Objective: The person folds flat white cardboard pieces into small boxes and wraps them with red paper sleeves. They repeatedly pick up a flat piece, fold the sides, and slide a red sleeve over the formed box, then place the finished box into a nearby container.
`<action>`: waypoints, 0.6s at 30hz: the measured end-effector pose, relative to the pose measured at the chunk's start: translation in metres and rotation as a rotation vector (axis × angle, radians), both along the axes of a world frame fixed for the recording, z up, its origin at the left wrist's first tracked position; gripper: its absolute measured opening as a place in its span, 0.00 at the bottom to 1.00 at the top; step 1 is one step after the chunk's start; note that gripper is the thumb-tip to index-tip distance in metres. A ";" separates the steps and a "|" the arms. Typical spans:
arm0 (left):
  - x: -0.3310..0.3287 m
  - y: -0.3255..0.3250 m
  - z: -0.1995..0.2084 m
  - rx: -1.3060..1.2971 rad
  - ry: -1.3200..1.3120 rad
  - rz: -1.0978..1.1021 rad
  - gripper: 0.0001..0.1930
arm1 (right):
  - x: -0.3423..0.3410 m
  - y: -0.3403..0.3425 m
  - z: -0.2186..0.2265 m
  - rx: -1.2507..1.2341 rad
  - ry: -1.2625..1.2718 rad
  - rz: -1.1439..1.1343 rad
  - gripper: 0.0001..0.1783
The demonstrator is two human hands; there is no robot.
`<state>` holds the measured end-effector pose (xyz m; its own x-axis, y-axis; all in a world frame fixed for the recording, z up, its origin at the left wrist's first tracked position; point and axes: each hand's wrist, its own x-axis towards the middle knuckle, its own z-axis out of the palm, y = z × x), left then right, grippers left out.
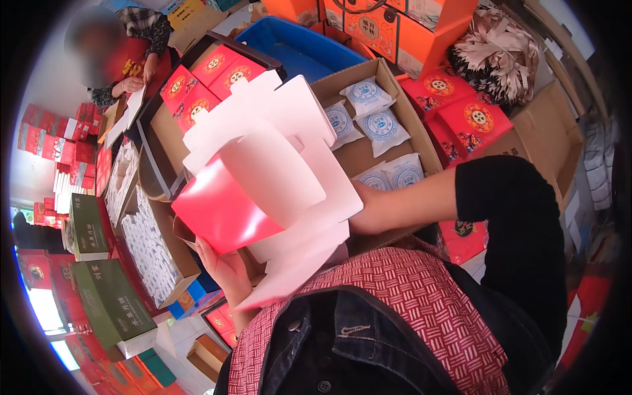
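Between my hands is a partly folded cardboard gift box [227,204], glossy red outside and white inside, its flaps standing up and spread out. My left hand [224,266] grips its lower left edge, fingers against the red side. At the box's right side, my right hand [370,207] holds it; the fingertips are hidden behind the white card. Just beyond the right hand, white wrapped packets [382,130] with round blue prints lie in a shallow brown carton [426,146]. The held box hides part of that carton.
Finished red boxes [217,76] sit in a tray at the far left; a blue plastic bin [283,46] stands behind. Left are a carton of white packets [151,247] and green boxes [108,299]. Red boxes [471,115] lie right. Another person's hands [135,84] work at far left.
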<state>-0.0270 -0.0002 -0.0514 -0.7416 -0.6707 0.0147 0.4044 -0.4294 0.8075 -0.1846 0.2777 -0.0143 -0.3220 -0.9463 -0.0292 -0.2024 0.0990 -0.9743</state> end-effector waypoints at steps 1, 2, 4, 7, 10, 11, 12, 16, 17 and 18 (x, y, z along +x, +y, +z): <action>-0.001 0.003 -0.002 -0.016 0.003 -0.001 0.15 | 0.005 -0.005 -0.008 0.026 0.069 -0.045 0.22; -0.004 0.005 0.000 -0.041 0.003 -0.011 0.15 | 0.011 -0.010 -0.011 0.106 0.274 -0.008 0.21; -0.006 0.007 0.000 -0.018 -0.033 0.000 0.14 | 0.025 -0.030 -0.003 0.123 0.041 -0.037 0.17; -0.007 0.014 0.001 -0.007 -0.130 -0.007 0.14 | 0.031 -0.050 -0.012 0.083 -0.051 -0.026 0.19; -0.008 0.018 -0.004 -0.014 -0.276 -0.026 0.16 | 0.034 -0.051 -0.018 0.041 -0.042 0.025 0.21; -0.011 0.022 0.003 -0.007 -0.338 -0.026 0.16 | 0.033 -0.043 -0.015 0.012 -0.029 0.046 0.22; -0.011 0.024 0.007 0.010 -0.395 -0.020 0.16 | 0.027 -0.029 -0.010 -0.015 0.029 0.086 0.22; -0.010 0.017 -0.008 0.114 -0.372 -0.084 0.18 | -0.017 0.034 0.065 0.391 0.747 0.764 0.26; -0.005 0.015 -0.012 0.128 -0.356 -0.069 0.19 | -0.032 0.047 0.083 0.231 0.577 0.671 0.28; -0.003 0.016 -0.012 0.134 -0.313 -0.087 0.19 | -0.043 0.057 0.097 0.081 0.407 0.562 0.30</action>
